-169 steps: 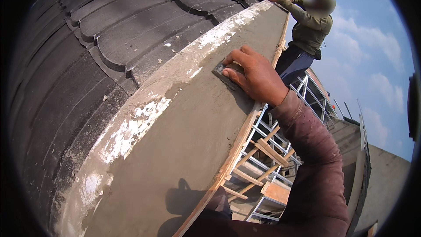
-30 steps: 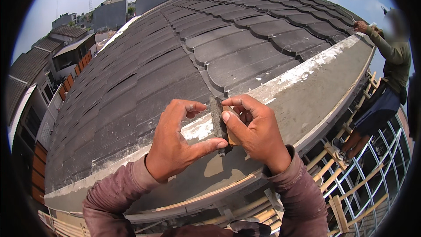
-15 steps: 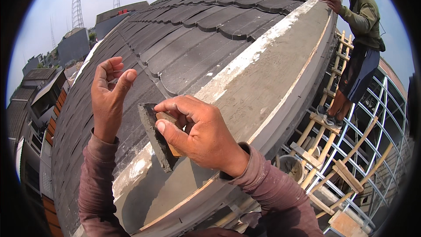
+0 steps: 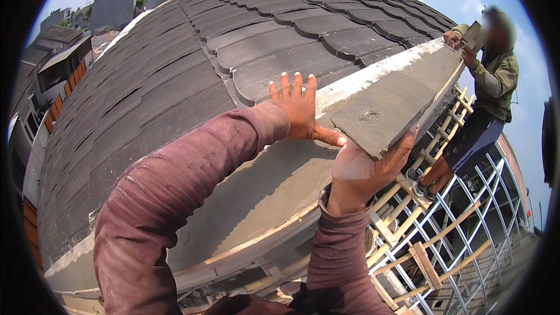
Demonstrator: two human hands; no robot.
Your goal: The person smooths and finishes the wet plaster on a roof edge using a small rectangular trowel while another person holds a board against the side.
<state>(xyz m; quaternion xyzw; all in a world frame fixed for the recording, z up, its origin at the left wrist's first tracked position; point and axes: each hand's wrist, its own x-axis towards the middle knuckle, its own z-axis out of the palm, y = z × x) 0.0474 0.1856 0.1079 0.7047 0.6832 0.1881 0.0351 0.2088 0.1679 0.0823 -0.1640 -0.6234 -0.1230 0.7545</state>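
Note:
My right hand [image 4: 364, 166] is turned palm up under a plastering float [image 4: 373, 115], gripping it from below. The float's flat, mortar-grey face is turned upward, with a small round mark near its close end. Its handle is hidden beneath. Beside the float's left corner, my left hand [image 4: 297, 108] is open, fingers spread and pointing away. The left thumb reaches across to the right palm; whether it touches the float I cannot tell. Below both hands runs a grey mortar ledge [image 4: 251, 210], partly in shadow, along the roof edge.
Dark roof tiles [image 4: 175, 87] slope up on the left, bordered by a white strip [image 4: 344, 84]. At the far right another person [image 4: 490, 76] stands on bamboo scaffolding [image 4: 402, 216], holding a flat tool [image 4: 473, 34]. Metal framing [image 4: 466, 221] lies below on the right.
The float has been turned so that its flat face shows upward, and the right hand has moved right and under it. My left hand has come across to the right, fingers spreading.

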